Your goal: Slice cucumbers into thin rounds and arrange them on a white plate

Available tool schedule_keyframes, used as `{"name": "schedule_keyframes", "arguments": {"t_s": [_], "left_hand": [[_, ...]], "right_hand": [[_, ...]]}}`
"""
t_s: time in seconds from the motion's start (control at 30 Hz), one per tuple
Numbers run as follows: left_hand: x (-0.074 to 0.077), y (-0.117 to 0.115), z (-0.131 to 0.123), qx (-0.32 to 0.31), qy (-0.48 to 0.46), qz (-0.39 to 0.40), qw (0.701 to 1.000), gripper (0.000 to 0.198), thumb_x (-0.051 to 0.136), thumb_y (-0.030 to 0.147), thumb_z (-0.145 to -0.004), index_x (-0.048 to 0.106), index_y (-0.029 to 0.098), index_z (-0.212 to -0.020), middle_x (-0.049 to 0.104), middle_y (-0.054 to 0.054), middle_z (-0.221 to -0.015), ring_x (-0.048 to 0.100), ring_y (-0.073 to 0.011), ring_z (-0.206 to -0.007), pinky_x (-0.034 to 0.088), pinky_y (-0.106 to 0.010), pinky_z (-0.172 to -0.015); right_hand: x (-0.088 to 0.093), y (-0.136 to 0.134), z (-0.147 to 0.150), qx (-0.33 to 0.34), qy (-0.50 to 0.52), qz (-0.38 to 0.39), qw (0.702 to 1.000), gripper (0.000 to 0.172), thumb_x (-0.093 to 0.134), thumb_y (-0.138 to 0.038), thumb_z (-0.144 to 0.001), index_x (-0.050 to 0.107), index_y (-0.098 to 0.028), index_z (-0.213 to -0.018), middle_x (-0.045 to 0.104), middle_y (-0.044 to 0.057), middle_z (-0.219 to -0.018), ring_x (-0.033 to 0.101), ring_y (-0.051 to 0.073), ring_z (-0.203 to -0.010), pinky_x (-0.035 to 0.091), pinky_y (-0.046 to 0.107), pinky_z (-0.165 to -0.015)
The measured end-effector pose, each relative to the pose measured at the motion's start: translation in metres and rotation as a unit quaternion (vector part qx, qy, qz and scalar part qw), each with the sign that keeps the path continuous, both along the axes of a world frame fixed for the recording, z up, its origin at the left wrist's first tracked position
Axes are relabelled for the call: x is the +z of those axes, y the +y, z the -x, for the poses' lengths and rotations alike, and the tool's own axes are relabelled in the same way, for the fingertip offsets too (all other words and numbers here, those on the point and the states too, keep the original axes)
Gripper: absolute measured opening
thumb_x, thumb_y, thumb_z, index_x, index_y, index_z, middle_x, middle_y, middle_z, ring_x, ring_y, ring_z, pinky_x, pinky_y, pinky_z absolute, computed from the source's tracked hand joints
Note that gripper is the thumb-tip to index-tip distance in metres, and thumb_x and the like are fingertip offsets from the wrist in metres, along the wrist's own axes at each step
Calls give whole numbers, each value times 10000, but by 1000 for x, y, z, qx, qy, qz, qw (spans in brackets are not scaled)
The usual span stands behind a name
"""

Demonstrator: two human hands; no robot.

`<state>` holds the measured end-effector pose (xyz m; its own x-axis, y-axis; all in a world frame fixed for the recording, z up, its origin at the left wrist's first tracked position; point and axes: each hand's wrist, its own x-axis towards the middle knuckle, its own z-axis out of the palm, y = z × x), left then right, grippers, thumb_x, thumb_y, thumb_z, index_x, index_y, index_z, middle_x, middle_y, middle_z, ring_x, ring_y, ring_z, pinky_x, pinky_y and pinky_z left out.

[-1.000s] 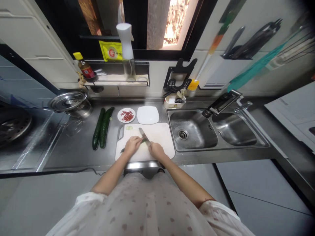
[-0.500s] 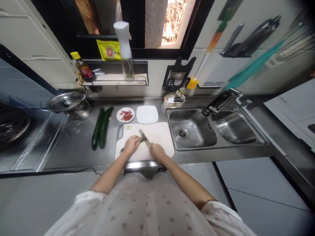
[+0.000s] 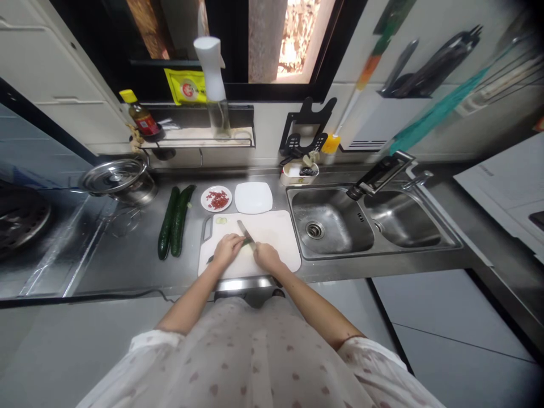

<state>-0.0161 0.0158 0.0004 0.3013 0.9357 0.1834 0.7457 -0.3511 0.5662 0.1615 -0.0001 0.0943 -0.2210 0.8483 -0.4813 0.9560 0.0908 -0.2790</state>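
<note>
On the white cutting board [image 3: 278, 235], my left hand [image 3: 228, 249] presses down on a dark green cucumber [image 3: 247, 242], most of which is hidden under the palm and fingers. One end of it shows at the wrist side. My right hand [image 3: 267, 256] is wrapped round the handle of a kitchen knife [image 3: 245, 230], its blade pointing up and left, beside the left fingertips and against the cucumber. A few pale cucumber slices [image 3: 221, 220] lie at the board's upper left corner.
Two whole cucumbers [image 3: 175, 224] lie left of the board. Behind it stand a plate of chopped red pieces [image 3: 207, 205] and a white square plate [image 3: 254, 198]. To the right is a double sink [image 3: 331, 226]; at far left, a lidded steel pot [image 3: 142, 190].
My right hand and the knife have shifted slightly left and away from me, along the cucumber. My left hand has stayed in place on it.
</note>
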Motion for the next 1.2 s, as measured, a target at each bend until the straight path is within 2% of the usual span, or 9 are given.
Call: {"name": "schedule_keyframes", "arguments": {"t_s": [0.3,0.83,1.2], "left_hand": [[0,0,0,2,-5,7,1000,275,484,312,-945,709,235,-1083,673,-59,-936,578,-180,-914,450,-305,-824],[1,0,0,-2,1,3,1000,274,486,298,-941,708,223,-1082,677,-60,-949,573,-187,-903,448,-308,-821],[1,0,0,-2,-4,12,1000,275,481,303,-943,708,237,-1086,681,-56,-967,579,-185,-939,451,-313,-852]], "right_hand": [[-7,-13,-12,5,-14,0,1000,294,383,-156,-926,605,-114,-1114,683,158,-1028,645,230,-978,459,286,-784],[-13,8,4,20,-1,-16,1000,357,360,-110,-905,602,-96,-1168,681,154,-1080,631,227,-1033,465,284,-830],[-16,-8,-7,7,-16,-4,1000,321,364,-133,-913,613,-128,-1116,686,159,-1032,644,224,-994,466,302,-817]]}}
